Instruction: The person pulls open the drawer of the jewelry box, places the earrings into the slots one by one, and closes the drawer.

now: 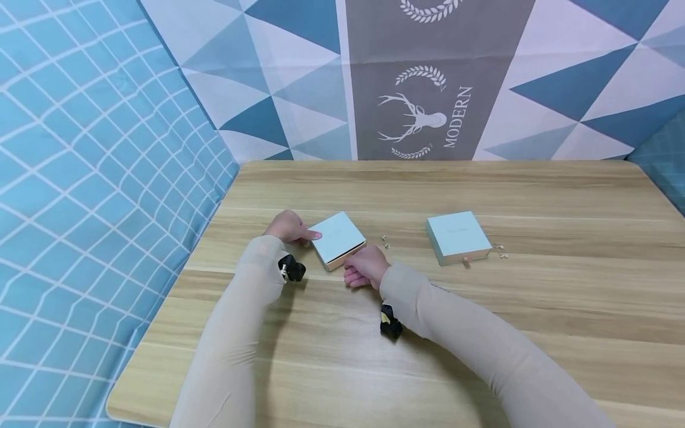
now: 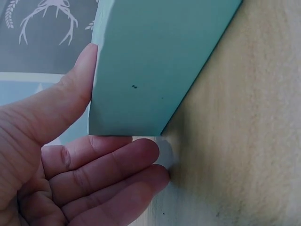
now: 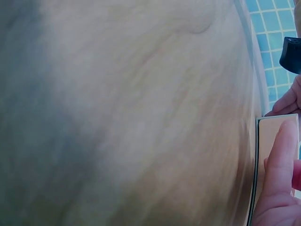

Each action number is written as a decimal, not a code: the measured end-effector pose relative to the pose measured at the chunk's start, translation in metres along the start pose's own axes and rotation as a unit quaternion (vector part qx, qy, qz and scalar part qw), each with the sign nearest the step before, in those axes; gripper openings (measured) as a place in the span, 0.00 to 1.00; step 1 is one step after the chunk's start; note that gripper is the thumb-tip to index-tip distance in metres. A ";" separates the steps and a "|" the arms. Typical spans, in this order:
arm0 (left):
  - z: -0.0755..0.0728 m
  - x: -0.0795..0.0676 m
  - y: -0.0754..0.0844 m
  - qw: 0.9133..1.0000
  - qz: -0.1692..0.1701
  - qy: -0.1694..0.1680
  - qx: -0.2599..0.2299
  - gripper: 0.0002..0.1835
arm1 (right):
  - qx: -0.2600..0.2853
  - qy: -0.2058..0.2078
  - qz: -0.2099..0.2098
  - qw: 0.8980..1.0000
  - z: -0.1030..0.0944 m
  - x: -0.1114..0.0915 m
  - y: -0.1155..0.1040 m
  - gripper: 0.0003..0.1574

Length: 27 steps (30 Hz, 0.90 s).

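Observation:
A pale mint square box (image 1: 338,236) with a peach front lies on the table, turned at an angle. My left hand (image 1: 289,227) holds it by its back left corner. The left thumb (image 2: 70,101) lies along its top, with the fingers bent against the adjoining side. At the peach front (image 3: 270,141) is my right hand (image 1: 366,266), one straight finger (image 3: 281,155) laid against that face. In the head view, its other fingers are loosely bent below. A dark line shows between the top cover and the front.
A second mint box (image 1: 459,236) with a small pink tab (image 1: 467,261) stands to the right. Small shiny pieces (image 1: 386,242) lie between the boxes, and more small pieces (image 1: 502,252) lie beside the second box. Patterned cloth hangs behind the wooden table (image 1: 342,356).

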<state>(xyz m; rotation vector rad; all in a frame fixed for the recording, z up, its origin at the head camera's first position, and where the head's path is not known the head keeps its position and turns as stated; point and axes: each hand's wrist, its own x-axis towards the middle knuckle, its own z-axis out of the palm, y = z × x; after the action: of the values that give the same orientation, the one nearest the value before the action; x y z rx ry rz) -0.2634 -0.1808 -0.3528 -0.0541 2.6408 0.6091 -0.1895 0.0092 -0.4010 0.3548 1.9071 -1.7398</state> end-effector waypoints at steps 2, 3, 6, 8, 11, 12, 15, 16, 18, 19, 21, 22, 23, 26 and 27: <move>0.001 0.000 -0.001 1.000 -0.002 0.001 -0.006 0.24 | -0.005 0.003 -0.002 1.000 0.000 -0.001 -0.001 0.02; 0.001 0.001 -0.001 1.000 -0.003 0.002 -0.009 0.24 | -0.007 0.004 -0.001 1.000 0.000 -0.002 -0.001 0.02; 0.003 0.001 -0.003 1.000 -0.010 0.004 -0.017 0.24 | -0.017 0.006 -0.002 1.000 0.000 -0.005 -0.002 0.03; 0.004 0.002 -0.003 1.000 -0.012 0.006 -0.021 0.23 | -0.019 0.004 -0.002 1.000 -0.001 -0.007 -0.002 0.03; 0.005 0.002 -0.004 0.999 -0.015 0.013 -0.029 0.23 | -0.016 -0.004 -0.002 1.000 -0.002 -0.009 -0.003 0.03; 0.005 0.001 -0.003 0.999 -0.014 0.014 -0.032 0.23 | -0.014 -0.006 -0.004 1.000 -0.002 -0.009 -0.002 0.03; 0.005 0.001 -0.003 0.999 -0.011 0.016 -0.038 0.23 | -0.007 -0.012 0.001 1.000 -0.004 -0.009 -0.001 0.03; 0.005 0.001 -0.003 0.999 -0.010 0.016 -0.038 0.23 | -0.006 -0.014 0.003 1.000 -0.004 -0.008 0.000 0.04; 0.005 0.001 -0.003 0.999 -0.015 0.017 -0.043 0.22 | -0.003 -0.019 0.007 1.000 -0.005 -0.008 0.001 0.04; 0.004 0.001 -0.003 0.999 -0.018 0.017 -0.044 0.22 | -0.002 -0.021 0.011 1.000 -0.006 -0.008 0.001 0.04; 0.004 0.000 -0.003 0.999 -0.023 0.018 -0.046 0.22 | -0.003 -0.026 0.014 1.000 -0.007 -0.009 0.001 0.04; 0.005 0.000 -0.004 0.999 -0.024 0.019 -0.043 0.23 | -0.003 -0.028 0.013 1.000 -0.007 -0.009 0.001 0.04; 0.005 0.000 -0.004 0.999 -0.024 0.020 -0.041 0.23 | -0.004 -0.030 0.012 0.999 -0.007 -0.010 0.001 0.04; 0.007 0.000 -0.003 0.999 -0.017 0.026 -0.028 0.24 | -0.005 -0.033 0.009 0.999 -0.009 -0.011 0.001 0.05; 0.008 0.001 -0.003 0.999 -0.013 0.028 -0.026 0.24 | -0.004 -0.034 0.008 0.999 -0.010 -0.011 0.001 0.05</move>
<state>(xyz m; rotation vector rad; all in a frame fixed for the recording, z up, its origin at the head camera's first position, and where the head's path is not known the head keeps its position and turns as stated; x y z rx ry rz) -0.2603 -0.1801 -0.3610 -0.1236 2.6741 0.6764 -0.1819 0.0207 -0.3953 0.3041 1.8574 -1.7123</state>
